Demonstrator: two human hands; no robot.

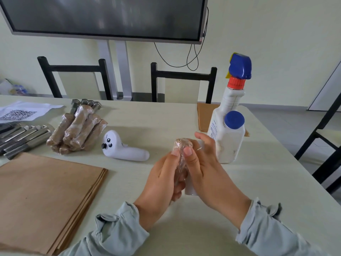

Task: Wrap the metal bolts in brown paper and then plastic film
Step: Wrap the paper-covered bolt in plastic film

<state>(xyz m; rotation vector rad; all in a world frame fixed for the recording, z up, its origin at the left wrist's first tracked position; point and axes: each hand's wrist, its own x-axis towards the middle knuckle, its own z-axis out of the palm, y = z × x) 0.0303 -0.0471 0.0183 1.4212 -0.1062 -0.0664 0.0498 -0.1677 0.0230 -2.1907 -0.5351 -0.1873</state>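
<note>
Your left hand is curled around the lower part of the wrapped bolt, thumb tip pressed against its film-covered side. Your right hand grips the same bolt from the other side, thumb on the film, fingers curled behind it. A white roll, partly hidden, sits under your right palm; whether the hand also holds it cannot be told.

Left of your hands, a stack of brown paper sheets lies flat on the table. Behind it lie bare metal bolts, then a pile of finished wrapped bolts with more bare bolts at its far end. A white controller lies between that pile and your hands. A printed sheet lies at the far left.

Right of your hands, a white spray bottle stands upright, just beside your right fingers, with more brown paper behind it.

The wrapped bolt stands roughly upright between both thumbs, its top end clear above them.
</note>
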